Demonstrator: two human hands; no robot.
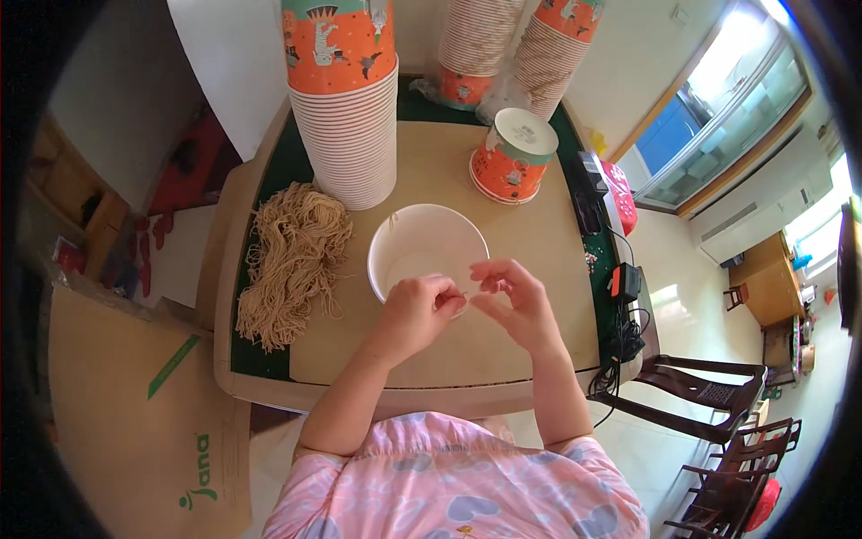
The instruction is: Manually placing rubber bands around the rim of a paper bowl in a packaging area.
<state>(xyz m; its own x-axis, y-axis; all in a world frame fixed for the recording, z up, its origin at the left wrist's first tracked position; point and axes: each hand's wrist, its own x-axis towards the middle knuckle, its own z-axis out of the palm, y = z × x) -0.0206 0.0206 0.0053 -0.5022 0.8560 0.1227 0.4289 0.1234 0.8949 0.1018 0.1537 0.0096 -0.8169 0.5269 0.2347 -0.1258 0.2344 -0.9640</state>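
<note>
A white paper bucket (415, 241) stands mouth up in the middle of the table, and both my hands are at its near rim. My left hand (417, 313) is closed in a pinch at the near side; a tiny tan bit shows at its fingertips, too small to name. Just to the right, my right hand (521, 307) has its fingers curled and its thumb apart from them, with nothing clear between. A short tan strand hangs at the bucket's far left rim. To the left of it lies a loose heap of tan string (296, 260).
A tall stack of nested paper buckets (346, 135) stands behind the string. Upside-down orange buckets (512, 162) sit at the back right, with more stacks (557, 54) behind. Black cables and adapters (620, 332) line the right edge. Dark chairs (700, 386) stand right of the table.
</note>
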